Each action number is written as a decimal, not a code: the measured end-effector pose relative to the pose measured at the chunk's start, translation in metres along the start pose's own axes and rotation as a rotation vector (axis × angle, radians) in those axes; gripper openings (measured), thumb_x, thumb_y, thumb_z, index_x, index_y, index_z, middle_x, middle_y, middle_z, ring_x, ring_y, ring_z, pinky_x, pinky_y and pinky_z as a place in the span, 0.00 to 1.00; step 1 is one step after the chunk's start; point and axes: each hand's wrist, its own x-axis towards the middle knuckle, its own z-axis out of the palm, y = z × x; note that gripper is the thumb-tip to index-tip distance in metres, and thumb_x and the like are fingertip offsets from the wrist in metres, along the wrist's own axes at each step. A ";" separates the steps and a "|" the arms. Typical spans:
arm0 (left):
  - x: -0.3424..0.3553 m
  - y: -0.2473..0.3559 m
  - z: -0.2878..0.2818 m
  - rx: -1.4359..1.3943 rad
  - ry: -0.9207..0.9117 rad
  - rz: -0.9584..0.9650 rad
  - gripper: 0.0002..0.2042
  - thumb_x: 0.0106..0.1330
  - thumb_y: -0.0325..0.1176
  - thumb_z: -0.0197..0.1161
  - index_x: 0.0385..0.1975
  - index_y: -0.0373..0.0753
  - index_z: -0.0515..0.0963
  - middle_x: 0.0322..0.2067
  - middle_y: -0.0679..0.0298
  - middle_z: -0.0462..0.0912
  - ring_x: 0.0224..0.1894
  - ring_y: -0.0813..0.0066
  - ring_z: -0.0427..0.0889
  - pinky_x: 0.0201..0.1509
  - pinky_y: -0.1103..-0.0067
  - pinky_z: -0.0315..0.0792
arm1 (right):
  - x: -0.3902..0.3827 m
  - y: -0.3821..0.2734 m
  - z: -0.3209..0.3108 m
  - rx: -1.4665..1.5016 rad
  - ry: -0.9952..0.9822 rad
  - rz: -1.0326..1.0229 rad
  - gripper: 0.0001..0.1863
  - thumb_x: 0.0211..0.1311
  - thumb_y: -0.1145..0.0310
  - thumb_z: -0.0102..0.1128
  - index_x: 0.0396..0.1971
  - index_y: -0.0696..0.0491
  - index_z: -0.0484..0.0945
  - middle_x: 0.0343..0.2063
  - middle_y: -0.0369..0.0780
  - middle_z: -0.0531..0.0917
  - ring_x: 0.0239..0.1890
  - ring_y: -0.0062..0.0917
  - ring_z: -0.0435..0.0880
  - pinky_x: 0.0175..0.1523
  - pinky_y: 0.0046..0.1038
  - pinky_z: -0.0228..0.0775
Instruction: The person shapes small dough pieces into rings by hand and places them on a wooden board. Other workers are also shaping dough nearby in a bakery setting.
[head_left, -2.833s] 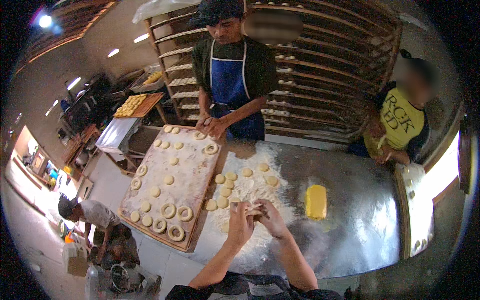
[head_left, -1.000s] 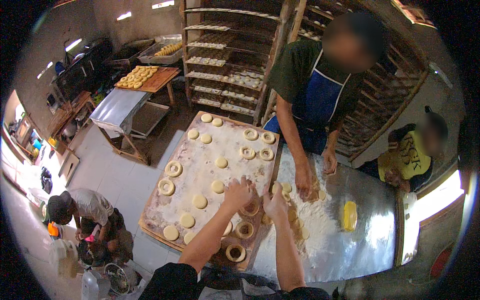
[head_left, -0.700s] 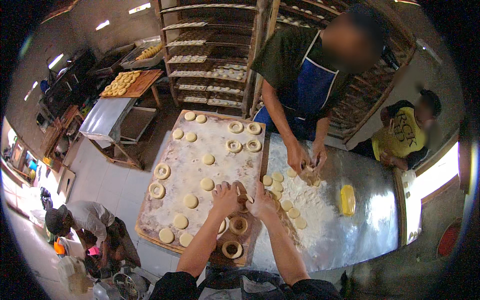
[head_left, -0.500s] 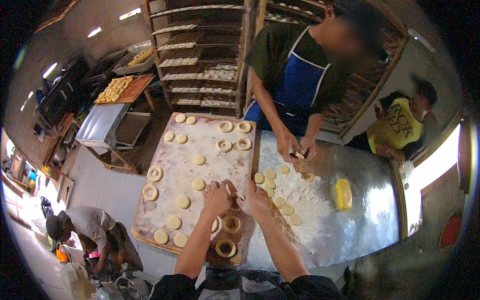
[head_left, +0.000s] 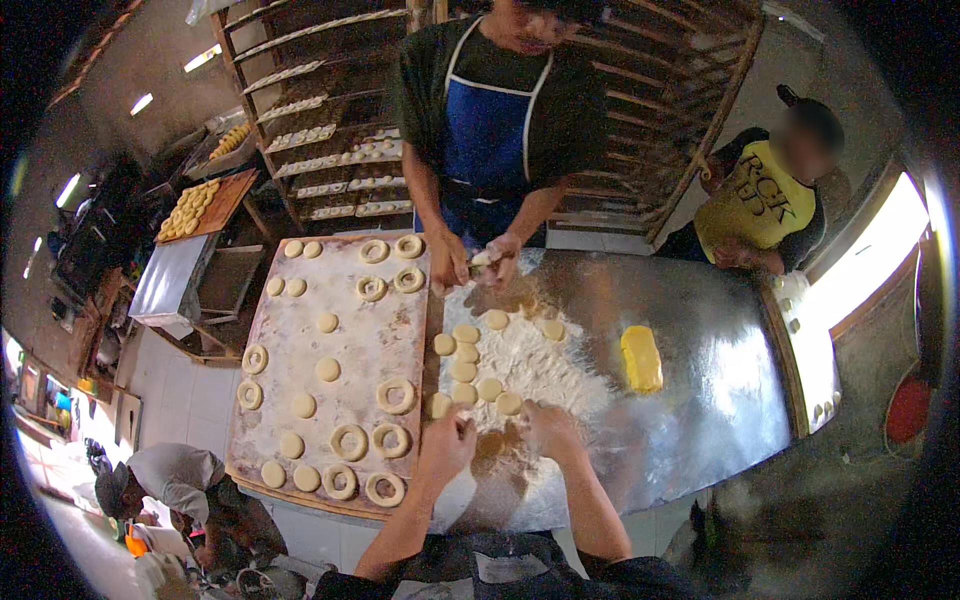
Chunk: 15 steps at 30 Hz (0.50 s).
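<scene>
My left hand (head_left: 447,441) is over the near part of the metal table, its fingers curled in; what they hold, if anything, is hidden. Just beyond it lies a flat dough disc (head_left: 440,405). My right hand (head_left: 553,434) is above the flour's near edge, fingers bent together, with the fingertips close beside another dough disc (head_left: 509,403). Whether they touch it I cannot make out. More pale discs (head_left: 464,352) lie in the loose flour (head_left: 540,365). To the left, a floured wooden board (head_left: 340,400) carries dough rings (head_left: 348,442) and plain discs (head_left: 304,405).
Across the table a person in a blue apron (head_left: 495,130) handles a small dough piece (head_left: 481,259). A yellow block (head_left: 641,359) lies on the metal table (head_left: 710,400). Tray racks (head_left: 330,110) stand behind. Other people are at the right (head_left: 757,200) and lower left (head_left: 180,480).
Both my hands have moved from the board's right edge to the floured metal table. Dough rings now lie on the board where my hands were. The view has shifted right.
</scene>
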 end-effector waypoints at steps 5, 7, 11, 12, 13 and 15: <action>-0.011 0.062 0.038 -0.114 -0.164 -0.145 0.14 0.67 0.35 0.65 0.48 0.34 0.79 0.29 0.56 0.87 0.33 0.61 0.87 0.38 0.73 0.79 | -0.022 0.012 -0.026 0.686 0.044 0.021 0.21 0.57 0.73 0.68 0.47 0.55 0.67 0.35 0.44 0.80 0.41 0.32 0.82 0.48 0.31 0.74; -0.017 0.080 0.043 -0.200 -0.187 -0.169 0.14 0.66 0.35 0.66 0.47 0.34 0.80 0.31 0.57 0.87 0.33 0.67 0.87 0.38 0.76 0.78 | -0.040 0.019 -0.040 0.852 0.037 -0.002 0.25 0.56 0.71 0.70 0.50 0.54 0.65 0.37 0.48 0.82 0.43 0.39 0.84 0.47 0.34 0.76; -0.027 0.106 0.053 -0.394 -0.126 -0.136 0.14 0.62 0.32 0.70 0.45 0.35 0.81 0.28 0.59 0.85 0.30 0.71 0.85 0.37 0.78 0.77 | -0.054 0.023 -0.057 1.034 0.035 0.033 0.29 0.52 0.79 0.67 0.52 0.54 0.63 0.41 0.45 0.81 0.44 0.37 0.84 0.50 0.33 0.75; -0.029 0.110 0.056 -0.469 -0.106 -0.124 0.14 0.60 0.30 0.71 0.44 0.35 0.81 0.26 0.59 0.84 0.28 0.70 0.84 0.37 0.78 0.77 | -0.052 0.022 -0.057 0.877 0.041 0.106 0.30 0.52 0.80 0.66 0.54 0.54 0.62 0.43 0.44 0.80 0.45 0.35 0.83 0.51 0.34 0.75; -0.028 0.114 0.060 -0.334 -0.057 -0.059 0.14 0.59 0.28 0.70 0.43 0.34 0.80 0.27 0.58 0.83 0.29 0.67 0.83 0.37 0.76 0.76 | -0.050 0.020 -0.056 0.732 0.101 0.143 0.30 0.52 0.81 0.64 0.55 0.54 0.62 0.45 0.44 0.79 0.46 0.34 0.83 0.53 0.34 0.74; -0.028 0.118 0.071 -0.071 0.026 0.072 0.14 0.55 0.22 0.68 0.43 0.34 0.79 0.30 0.56 0.81 0.31 0.61 0.82 0.36 0.72 0.76 | -0.045 0.016 -0.051 0.536 0.364 -0.051 0.32 0.52 0.83 0.61 0.58 0.53 0.61 0.48 0.44 0.78 0.49 0.33 0.81 0.54 0.35 0.74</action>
